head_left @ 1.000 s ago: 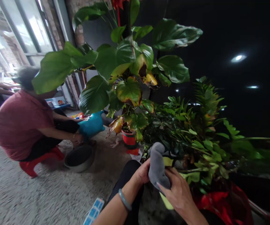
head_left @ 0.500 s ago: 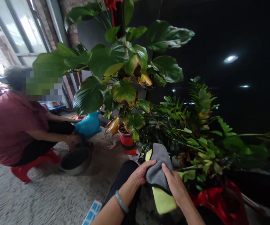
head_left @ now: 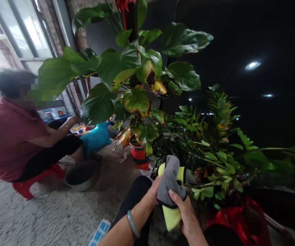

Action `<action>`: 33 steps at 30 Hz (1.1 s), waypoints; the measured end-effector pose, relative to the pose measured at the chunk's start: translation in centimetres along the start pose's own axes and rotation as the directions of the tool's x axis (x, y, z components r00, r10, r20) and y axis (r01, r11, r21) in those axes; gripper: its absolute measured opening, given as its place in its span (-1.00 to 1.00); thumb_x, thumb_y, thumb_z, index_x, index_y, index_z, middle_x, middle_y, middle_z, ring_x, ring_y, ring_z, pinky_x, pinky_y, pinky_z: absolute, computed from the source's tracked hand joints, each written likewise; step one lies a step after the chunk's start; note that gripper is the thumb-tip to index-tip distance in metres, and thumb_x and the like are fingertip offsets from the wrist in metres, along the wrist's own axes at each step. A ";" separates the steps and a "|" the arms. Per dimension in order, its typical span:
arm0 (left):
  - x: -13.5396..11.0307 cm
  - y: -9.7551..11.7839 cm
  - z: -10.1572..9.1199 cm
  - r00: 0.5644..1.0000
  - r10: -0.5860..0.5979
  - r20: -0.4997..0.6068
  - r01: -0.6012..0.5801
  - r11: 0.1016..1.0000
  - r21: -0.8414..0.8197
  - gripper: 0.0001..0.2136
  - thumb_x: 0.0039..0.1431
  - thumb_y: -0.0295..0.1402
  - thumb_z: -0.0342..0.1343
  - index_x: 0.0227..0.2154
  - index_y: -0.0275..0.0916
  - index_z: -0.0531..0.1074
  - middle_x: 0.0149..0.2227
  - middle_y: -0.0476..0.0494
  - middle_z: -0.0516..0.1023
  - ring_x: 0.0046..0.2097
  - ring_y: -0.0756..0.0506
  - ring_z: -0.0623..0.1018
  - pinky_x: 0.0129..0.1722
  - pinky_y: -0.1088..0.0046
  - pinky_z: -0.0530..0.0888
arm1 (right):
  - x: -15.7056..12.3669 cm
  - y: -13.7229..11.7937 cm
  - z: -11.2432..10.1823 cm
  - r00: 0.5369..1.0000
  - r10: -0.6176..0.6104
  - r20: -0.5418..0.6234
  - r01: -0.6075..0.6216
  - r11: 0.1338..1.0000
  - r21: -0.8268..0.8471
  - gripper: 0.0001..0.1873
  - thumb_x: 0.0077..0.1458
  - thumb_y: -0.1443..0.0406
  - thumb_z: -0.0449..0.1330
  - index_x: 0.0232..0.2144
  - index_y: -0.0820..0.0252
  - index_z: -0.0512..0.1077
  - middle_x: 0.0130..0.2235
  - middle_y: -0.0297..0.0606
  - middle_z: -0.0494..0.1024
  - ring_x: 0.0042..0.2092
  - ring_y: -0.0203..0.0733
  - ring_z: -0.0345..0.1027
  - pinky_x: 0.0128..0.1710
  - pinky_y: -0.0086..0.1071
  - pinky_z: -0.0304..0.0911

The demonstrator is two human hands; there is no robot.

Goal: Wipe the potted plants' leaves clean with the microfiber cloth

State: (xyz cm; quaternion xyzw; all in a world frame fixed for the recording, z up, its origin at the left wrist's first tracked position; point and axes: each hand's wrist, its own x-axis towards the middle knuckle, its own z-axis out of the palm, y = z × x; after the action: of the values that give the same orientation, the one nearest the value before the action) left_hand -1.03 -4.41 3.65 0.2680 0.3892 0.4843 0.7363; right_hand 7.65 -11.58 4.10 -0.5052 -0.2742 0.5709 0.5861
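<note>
A cleaning cloth, grey on one face and yellow on the other with black edging, is bunched up between my hands above my lap. My left hand, with a pale bangle on its wrist, grips the cloth from the left; the cloth covers most of its fingers. From the lower right, my right hand is closed on it, thumb pressed on the grey face. A yellow flap hangs below between the two hands. Just beyond the cloth are the leaves of a low green plant.
A tall broad-leaved plant stands ahead in a red pot. To the left, a person sits on a red stool by a grey basin and a blue object. A power strip lies at lower left.
The cloth has been bunched tighter and folded over, hiding my left thumb and fingers. The seated person's arms have shifted, one hand lifting away from the basin.
</note>
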 end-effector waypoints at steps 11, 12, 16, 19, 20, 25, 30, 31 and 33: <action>0.8 1.0 -1.8 0.963 0.270 0.009 -0.223 0.775 0.592 -0.57 0.01 0.03 0.04 -0.68 -0.26 0.32 -0.66 0.03 0.25 -0.52 0.02 0.26 -0.50 0.47 0.22 | -1.4 -0.9 -2.3 0.980 0.171 -0.104 -0.151 0.973 0.174 -0.25 -0.52 0.06 0.44 -0.18 0.21 0.45 -0.39 -0.23 0.60 -0.24 0.11 0.48 -0.27 -0.16 0.37; 1.2 1.4 -1.6 0.918 0.398 -0.006 -0.293 0.687 0.665 -0.59 0.06 -0.03 0.00 -0.68 -0.26 0.33 -0.64 0.02 0.27 -0.51 0.01 0.27 -0.47 0.47 0.25 | -1.4 -1.3 -2.6 0.983 0.135 -0.121 -0.116 0.981 0.156 -0.24 -0.48 0.06 0.44 -0.15 0.21 0.44 -0.37 -0.24 0.60 -0.22 0.09 0.48 -0.27 -0.18 0.37; 3.0 3.6 1.2 0.684 0.710 0.168 -0.471 0.253 0.845 -0.82 0.06 -0.36 0.02 -0.42 -0.23 0.53 -0.27 -0.13 0.54 -0.17 -0.09 0.42 -0.10 0.37 0.34 | -1.2 -3.4 -3.0 0.957 -0.010 -0.291 0.034 0.996 0.078 -0.16 -0.47 0.07 0.43 -0.05 0.20 0.39 -0.33 -0.28 0.61 -0.22 0.06 0.48 -0.29 -0.24 0.38; 4.0 4.6 3.7 0.739 0.581 0.340 -0.422 0.005 0.907 -0.75 -0.01 -0.41 0.10 -0.25 -0.13 0.58 0.10 -0.17 0.39 0.12 -0.21 0.28 0.11 0.23 0.25 | -1.2 -5.1 -2.4 0.924 0.028 -0.382 0.015 0.994 0.109 -0.15 -0.58 0.09 0.44 -0.12 0.24 0.41 -0.33 -0.23 0.61 -0.19 0.10 0.47 -0.29 -0.21 0.40; 4.3 4.8 4.2 0.783 0.515 0.350 -0.378 -0.053 0.924 -0.73 -0.02 -0.39 0.12 -0.22 -0.10 0.58 0.17 -0.16 0.32 0.16 -0.25 0.23 0.13 0.18 0.22 | -1.3 -5.7 -2.2 0.915 0.041 -0.401 0.010 0.992 0.124 -0.17 -0.60 0.09 0.44 -0.14 0.24 0.42 -0.32 -0.22 0.61 -0.17 0.11 0.46 -0.29 -0.21 0.40; 4.8 5.0 2.3 0.906 0.369 0.210 -0.133 -0.222 0.966 -0.66 -0.02 -0.35 0.11 -0.13 -0.09 0.54 0.22 -0.19 0.25 0.17 -0.34 0.22 0.12 0.03 0.18 | -1.2 -9.3 -1.9 0.858 -0.150 -0.491 0.184 0.983 0.020 -0.20 -0.51 0.08 0.42 -0.12 0.23 0.41 -0.31 -0.19 0.58 -0.25 0.06 0.46 -0.37 -0.21 0.39; 5.1 3.8 -1.4 0.939 0.331 0.093 -0.058 -0.114 0.992 -0.54 -0.03 -0.39 0.07 0.01 -0.13 0.43 0.10 -0.20 0.41 0.08 -0.27 0.36 0.06 0.16 0.30 | 2.2 -10.6 -1.0 0.599 -0.551 -0.581 0.428 0.833 -0.350 -0.16 -0.36 0.03 0.36 0.02 0.22 0.34 -0.15 -0.12 0.53 -0.15 0.03 0.41 -0.16 -0.17 0.32; 5.3 3.4 -1.9 0.941 0.324 0.097 -0.086 -0.048 0.995 -0.52 -0.06 -0.43 0.07 0.02 -0.14 0.42 0.07 -0.19 0.44 0.06 -0.24 0.39 0.05 0.22 0.32 | 3.0 -9.8 -0.5 0.632 -0.530 -0.565 0.397 0.848 -0.351 -0.16 -0.38 0.03 0.35 0.00 0.23 0.34 -0.15 -0.10 0.53 -0.14 0.04 0.41 -0.15 -0.17 0.31; 5.7 2.5 -2.8 0.935 0.328 0.137 -0.189 0.132 0.973 -0.54 -0.13 -0.50 0.09 -0.07 -0.19 0.47 -0.03 -0.18 0.50 -0.02 -0.19 0.44 0.02 0.31 0.35 | 3.8 -7.3 0.7 0.826 -0.322 -0.462 0.241 0.944 -0.227 -0.19 -0.49 0.05 0.35 -0.10 0.27 0.39 -0.20 -0.07 0.55 -0.17 0.09 0.42 -0.19 -0.15 0.33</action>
State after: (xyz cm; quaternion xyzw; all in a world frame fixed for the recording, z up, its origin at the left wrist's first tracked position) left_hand -3.33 1.88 2.25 0.7099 0.5941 0.2572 0.2774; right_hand 10.62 -6.62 9.95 -0.6327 -0.2319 0.3064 0.6723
